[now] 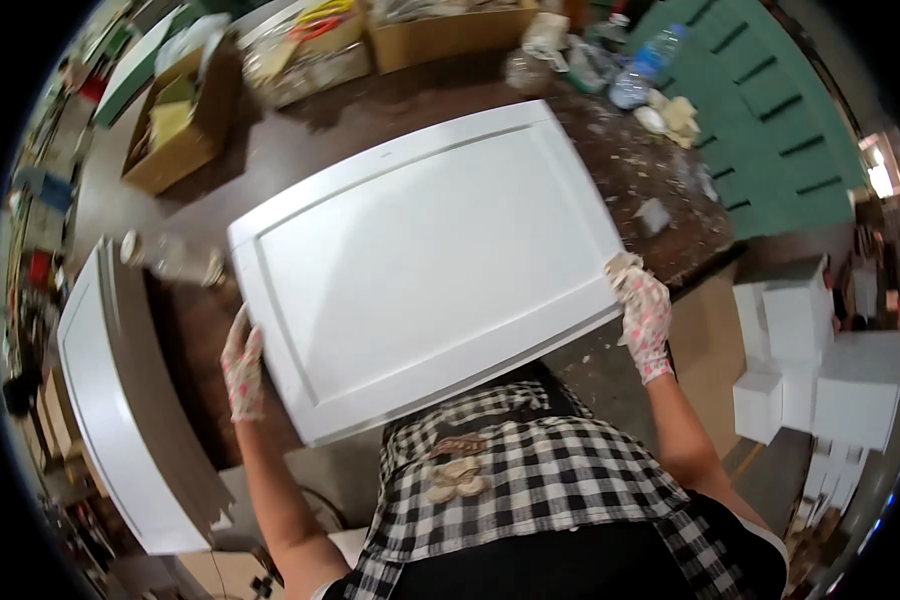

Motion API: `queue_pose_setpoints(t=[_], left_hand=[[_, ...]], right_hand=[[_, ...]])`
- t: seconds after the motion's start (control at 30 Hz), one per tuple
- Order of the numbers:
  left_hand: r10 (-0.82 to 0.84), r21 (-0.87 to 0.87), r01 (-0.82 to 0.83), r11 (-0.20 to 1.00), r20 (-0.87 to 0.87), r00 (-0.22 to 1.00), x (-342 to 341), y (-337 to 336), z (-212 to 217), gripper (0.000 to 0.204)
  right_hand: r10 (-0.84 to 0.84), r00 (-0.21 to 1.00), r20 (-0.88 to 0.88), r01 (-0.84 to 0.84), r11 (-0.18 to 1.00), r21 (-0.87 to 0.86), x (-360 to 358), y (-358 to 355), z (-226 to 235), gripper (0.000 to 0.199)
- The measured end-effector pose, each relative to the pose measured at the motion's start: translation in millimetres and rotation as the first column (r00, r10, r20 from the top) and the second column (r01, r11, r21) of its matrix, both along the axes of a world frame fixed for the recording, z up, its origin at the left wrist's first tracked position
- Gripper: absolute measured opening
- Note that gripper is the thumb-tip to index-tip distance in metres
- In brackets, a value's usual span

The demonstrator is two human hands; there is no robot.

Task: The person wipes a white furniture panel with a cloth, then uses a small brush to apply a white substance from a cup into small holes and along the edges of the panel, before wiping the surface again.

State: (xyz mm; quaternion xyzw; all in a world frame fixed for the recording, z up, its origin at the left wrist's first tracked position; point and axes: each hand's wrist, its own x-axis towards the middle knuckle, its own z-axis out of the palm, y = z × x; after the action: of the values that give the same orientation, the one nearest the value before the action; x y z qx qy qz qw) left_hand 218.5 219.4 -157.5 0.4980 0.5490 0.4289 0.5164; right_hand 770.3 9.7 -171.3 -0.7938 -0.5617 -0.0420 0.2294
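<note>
A white framed cabinet door panel (440, 240) is tilted in front of me, partly over the brown table, its near edge by my apron. My left hand (242, 368), in a white glove with pink spots, grips the panel's left edge near its lower corner. At the right edge, my right hand (645, 312) in a matching glove is closed on the panel by its lower right corner. Something beige and crumpled shows at the right fingertips; whether it is glove or cloth I cannot tell. The fingers under the panel are hidden.
A stack of white panels (120, 400) stands at the left. On the brown table (300, 140) are a clear bottle (175, 258), cardboard boxes (185, 130), a water bottle (648, 68) and scraps. A green slotted board (770, 110) and white boxes (855, 385) are at the right.
</note>
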Motion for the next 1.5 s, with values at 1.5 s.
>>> queue_pose_setpoints(t=[1.5], left_hand=[[-0.191, 0.192, 0.574, 0.796, -0.821, 0.539, 358.1, -91.0, 16.7, 0.041]], right_hand=[[-0.125, 0.869, -0.48, 0.325, 0.874, 0.361, 277.6, 251.7, 65.4, 0.058]])
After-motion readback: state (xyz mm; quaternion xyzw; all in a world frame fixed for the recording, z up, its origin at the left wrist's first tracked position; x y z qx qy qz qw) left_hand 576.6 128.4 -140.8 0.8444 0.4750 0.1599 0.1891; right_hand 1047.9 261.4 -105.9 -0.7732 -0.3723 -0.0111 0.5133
